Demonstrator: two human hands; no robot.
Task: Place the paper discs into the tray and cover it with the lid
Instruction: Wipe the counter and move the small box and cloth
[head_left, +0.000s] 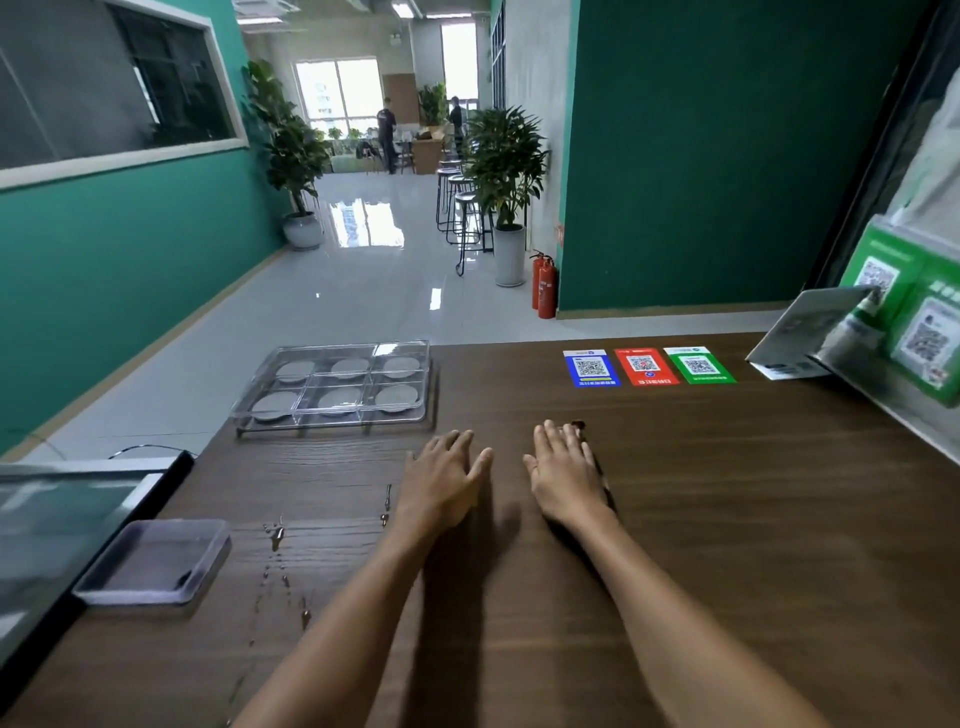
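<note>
Resting flat, fingers straight, left hand (441, 480) and right hand (566, 475) lie near QR stickers (647, 366), print unreadable.

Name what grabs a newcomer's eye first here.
Two bare hands, left hand and right hand, lie flat and empty mid-table. Beyond the left hand, at the table's far edge, sits a clear tray with six discs. Three bright QR cards lie far right of it.

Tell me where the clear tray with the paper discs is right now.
In the head view, the tray sits at the table's far left edge, beyond the left hand.
</note>
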